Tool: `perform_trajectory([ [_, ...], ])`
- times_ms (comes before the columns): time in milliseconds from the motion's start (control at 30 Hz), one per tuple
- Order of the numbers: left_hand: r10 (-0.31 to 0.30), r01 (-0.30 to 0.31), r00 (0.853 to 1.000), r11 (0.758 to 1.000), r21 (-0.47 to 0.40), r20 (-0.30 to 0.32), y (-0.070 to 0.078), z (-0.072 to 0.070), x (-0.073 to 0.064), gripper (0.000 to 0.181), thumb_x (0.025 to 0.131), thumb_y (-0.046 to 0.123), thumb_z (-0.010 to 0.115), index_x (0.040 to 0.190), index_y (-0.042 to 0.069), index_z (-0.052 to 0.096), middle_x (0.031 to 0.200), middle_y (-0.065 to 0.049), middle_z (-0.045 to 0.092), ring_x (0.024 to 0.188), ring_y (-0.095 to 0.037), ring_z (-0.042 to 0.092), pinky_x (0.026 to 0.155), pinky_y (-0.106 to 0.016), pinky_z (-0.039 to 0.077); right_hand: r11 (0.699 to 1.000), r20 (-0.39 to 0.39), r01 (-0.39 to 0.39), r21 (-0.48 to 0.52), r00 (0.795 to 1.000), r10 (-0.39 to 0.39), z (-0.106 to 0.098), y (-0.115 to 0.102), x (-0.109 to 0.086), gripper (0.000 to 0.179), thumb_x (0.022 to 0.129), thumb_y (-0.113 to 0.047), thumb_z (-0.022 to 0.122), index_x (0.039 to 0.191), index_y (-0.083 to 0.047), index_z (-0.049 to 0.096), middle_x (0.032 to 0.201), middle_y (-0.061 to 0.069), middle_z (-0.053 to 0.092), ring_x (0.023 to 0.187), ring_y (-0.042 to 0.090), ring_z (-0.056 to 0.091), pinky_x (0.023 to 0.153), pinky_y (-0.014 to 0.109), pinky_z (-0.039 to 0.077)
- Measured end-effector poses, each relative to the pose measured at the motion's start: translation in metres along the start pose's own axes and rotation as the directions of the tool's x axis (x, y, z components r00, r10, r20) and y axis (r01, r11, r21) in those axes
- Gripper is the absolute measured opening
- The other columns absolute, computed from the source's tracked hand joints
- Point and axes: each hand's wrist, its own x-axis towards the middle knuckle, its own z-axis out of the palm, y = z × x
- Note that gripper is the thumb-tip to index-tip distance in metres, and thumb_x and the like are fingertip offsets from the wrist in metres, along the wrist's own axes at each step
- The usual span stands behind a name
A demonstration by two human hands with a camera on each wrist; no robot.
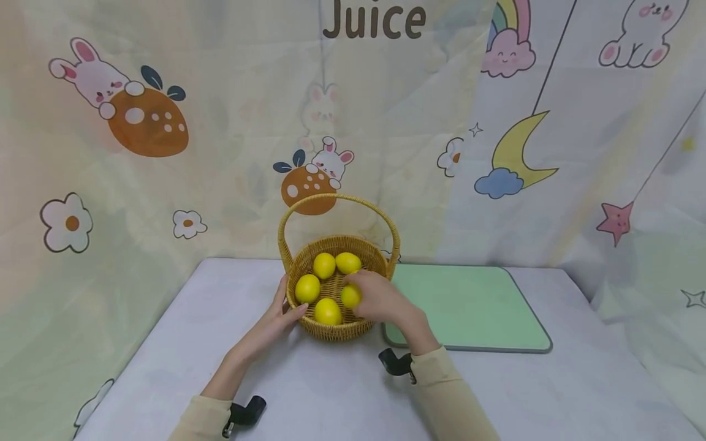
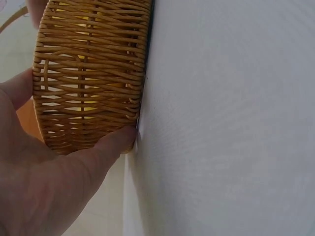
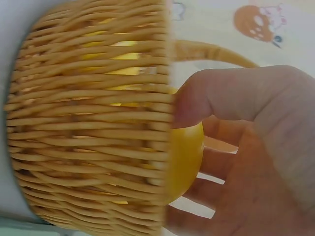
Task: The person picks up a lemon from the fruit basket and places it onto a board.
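A wicker basket (image 1: 336,332) with a tall arched handle stands on the table and holds several yellow lemons (image 1: 328,312). My left hand (image 1: 278,315) grips its left side, the thumb at the rim and the fingers along the outer wall. In the left wrist view, a fingertip lies low on the woven wall (image 2: 88,73), close to the tabletop. My right hand (image 1: 383,300) reaches over the right rim, its fingers and thumb curled round a lemon (image 3: 189,162) inside the basket. The rim hides part of that lemon in the right wrist view.
A green cutting board (image 1: 469,309) with a grey edge lies on the white tabletop (image 1: 331,392) to the right, just behind my right forearm. A printed cloth (image 1: 237,122) hangs behind the table. Black wrist cameras (image 1: 248,411) sit at both cuffs.
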Motion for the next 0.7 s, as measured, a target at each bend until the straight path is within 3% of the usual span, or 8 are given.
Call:
perform_trajectory([
  [233, 0.010, -0.010, 1.000, 1.000, -0.016, 0.009, -0.001, 0.000, 0.001, 0.093, 0.099, 0.047, 0.054, 0.154, 0.040, -0.021, 0.165, 0.006, -0.023, 0.155, -0.036, -0.007, 0.122, -0.059, 0.010, 1.000, -0.054, -0.012, 0.016, 0.998, 0.013, -0.020, -0.003, -0.010, 0.057, 0.074, -0.004, 0.070, 0.130, -0.015, 0.064, 0.126, 0.002, 0.063, 0.097, 0.016, 0.054, 0.079, 0.031, 0.049],
  [533, 0.033, -0.033, 0.999, 0.999, -0.020, 0.011, 0.000, 0.001, 0.000, 0.092, 0.100, 0.047, 0.053, 0.154, 0.041, -0.021, 0.165, 0.007, -0.024, 0.155, -0.031, -0.013, 0.123, -0.060, 0.006, 0.997, -0.125, -0.041, 0.062, 0.991, 0.048, -0.042, 0.002, -0.023, 0.057, 0.074, -0.002, 0.069, 0.129, -0.017, 0.064, 0.127, 0.000, 0.061, 0.107, 0.020, 0.057, 0.088, 0.039, 0.054],
  [700, 0.034, -0.034, 0.999, 0.999, -0.016, 0.016, 0.000, 0.001, 0.000, 0.093, 0.100, 0.046, 0.054, 0.154, 0.039, -0.022, 0.165, 0.007, -0.024, 0.155, -0.027, -0.015, 0.123, -0.060, 0.003, 0.992, -0.133, -0.037, 0.118, 0.990, 0.052, -0.050, 0.008, -0.031, 0.058, 0.072, -0.001, 0.067, 0.128, -0.016, 0.064, 0.134, 0.001, 0.060, 0.124, 0.025, 0.055, 0.099, 0.046, 0.052],
])
